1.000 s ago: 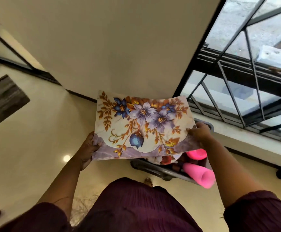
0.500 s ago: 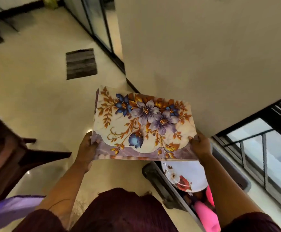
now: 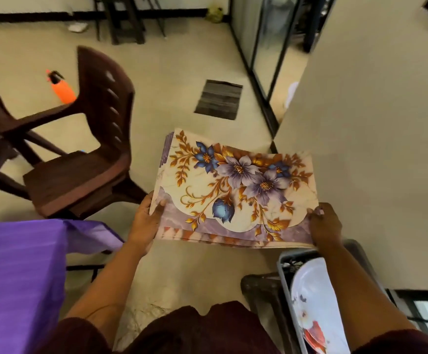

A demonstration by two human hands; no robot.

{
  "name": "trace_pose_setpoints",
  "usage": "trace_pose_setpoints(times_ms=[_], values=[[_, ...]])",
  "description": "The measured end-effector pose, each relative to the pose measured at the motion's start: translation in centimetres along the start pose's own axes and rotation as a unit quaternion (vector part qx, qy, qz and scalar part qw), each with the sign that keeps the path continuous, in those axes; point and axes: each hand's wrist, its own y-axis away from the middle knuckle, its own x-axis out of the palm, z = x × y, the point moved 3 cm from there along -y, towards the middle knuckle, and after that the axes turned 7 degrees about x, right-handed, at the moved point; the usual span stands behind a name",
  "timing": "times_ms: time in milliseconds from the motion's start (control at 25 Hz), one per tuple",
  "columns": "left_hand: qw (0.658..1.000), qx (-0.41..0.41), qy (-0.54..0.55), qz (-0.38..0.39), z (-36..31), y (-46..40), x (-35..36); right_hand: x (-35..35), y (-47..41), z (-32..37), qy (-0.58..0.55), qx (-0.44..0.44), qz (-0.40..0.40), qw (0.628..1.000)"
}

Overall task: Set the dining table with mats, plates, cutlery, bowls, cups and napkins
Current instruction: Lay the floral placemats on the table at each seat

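Beside the purple-covered table (image 3: 16, 277), you hold a stack of floral mats (image 3: 235, 190) out flat above the floor, your left hand (image 3: 146, 221) pinching its near-left corner and your right hand (image 3: 325, 226) gripping its near-right corner. Beyond the table stands a brown plastic chair (image 3: 85, 159). To the table's right, past your arms, a grey tray (image 3: 284, 282) holds a flowered plate (image 3: 312, 302).

Purple-clothed table (image 3: 16, 264); chair (image 3: 80, 159) on floor (image 3: 182, 72)
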Motion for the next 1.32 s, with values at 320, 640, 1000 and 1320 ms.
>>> trace_pose_setpoints(times_ms=[320, 640, 1000, 1320], values=[[0.988, -0.082, 0.125, -0.024, -1.9, 5.1, -14.3, 8.3, 5.8, 8.5, -0.069, -0.084, 0.095, 0.99], [0.972, 0.071, 0.113, -0.194, -3.4, 14.9, -26.6, 21.3, 14.2, 17.4, -0.03, -0.167, 0.194, 0.966], [0.853, 0.109, 0.191, -0.474, 1.7, 31.7, -30.0, 32.2, 26.9, 26.2, 0.029, -0.339, 0.38, 0.86], [0.69, 0.183, 0.212, -0.667, 5.1, 41.6, -23.6, 37.2, 36.0, 27.3, 0.028, -0.294, 0.512, 0.807]])
